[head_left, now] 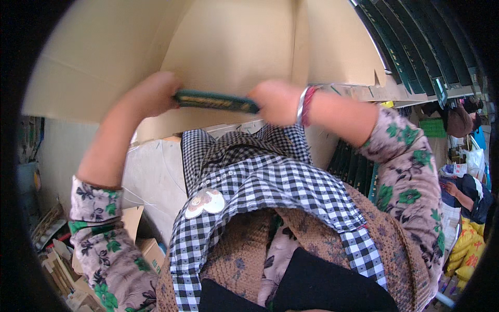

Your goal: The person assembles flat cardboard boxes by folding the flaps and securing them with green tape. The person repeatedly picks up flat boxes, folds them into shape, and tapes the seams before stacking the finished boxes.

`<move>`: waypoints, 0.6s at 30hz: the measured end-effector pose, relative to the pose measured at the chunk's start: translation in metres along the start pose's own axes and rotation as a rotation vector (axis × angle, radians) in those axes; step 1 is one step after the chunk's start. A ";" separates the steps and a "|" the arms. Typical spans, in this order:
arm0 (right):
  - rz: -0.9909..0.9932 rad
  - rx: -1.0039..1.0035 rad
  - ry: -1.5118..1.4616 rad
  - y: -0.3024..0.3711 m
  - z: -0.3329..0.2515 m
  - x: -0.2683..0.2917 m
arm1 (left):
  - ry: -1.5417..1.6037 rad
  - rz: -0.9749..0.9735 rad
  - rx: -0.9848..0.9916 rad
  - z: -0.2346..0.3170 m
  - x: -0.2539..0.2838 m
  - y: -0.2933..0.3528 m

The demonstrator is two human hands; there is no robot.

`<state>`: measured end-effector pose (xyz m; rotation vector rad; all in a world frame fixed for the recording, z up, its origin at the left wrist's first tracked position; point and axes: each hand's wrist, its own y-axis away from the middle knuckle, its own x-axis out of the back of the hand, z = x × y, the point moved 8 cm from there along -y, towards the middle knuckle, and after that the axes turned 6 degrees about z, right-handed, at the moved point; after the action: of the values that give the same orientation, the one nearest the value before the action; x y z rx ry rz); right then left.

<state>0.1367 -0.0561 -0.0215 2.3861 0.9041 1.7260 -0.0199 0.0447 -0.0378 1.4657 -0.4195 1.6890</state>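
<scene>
A narrow dark green box (215, 101) with gold print along its side is held level between my two hands. Its left end is in my closed left hand (156, 94), and its right end is in my closed right hand (277, 102), which is slightly blurred. Just beyond and around it stand the walls and flaps of a large brown cardboard carton (234, 44). How deep the carton is and what lies in it cannot be seen. A silver bangle (302, 105) and a red bracelet (309, 105) circle my right wrist.
Rows of similar dark green boxes (410, 49) stand at the upper right, with more green boxes (349, 164) lower down beside my right arm. Cardboard scraps (67, 273) lie at the lower left. At the right are a co-worker's hand (457, 191) and yellow sacks (468, 247).
</scene>
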 end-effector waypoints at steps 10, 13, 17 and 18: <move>0.819 -0.469 0.148 0.094 0.186 0.121 | 0.352 0.614 0.410 -0.150 0.013 0.014; 0.596 -0.729 -0.283 0.113 0.255 0.032 | 0.512 0.648 0.221 -0.151 0.003 -0.011; 0.981 -0.563 -1.368 0.171 0.242 -0.039 | 0.377 0.631 0.055 -0.109 0.031 -0.048; 1.095 -0.666 -1.334 0.199 0.234 -0.048 | 0.383 0.579 0.089 -0.098 0.044 -0.060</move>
<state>0.4179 -0.1775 -0.0742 2.6457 -1.0598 -0.0289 -0.0357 0.1667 -0.0384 1.0945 -0.5978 2.4170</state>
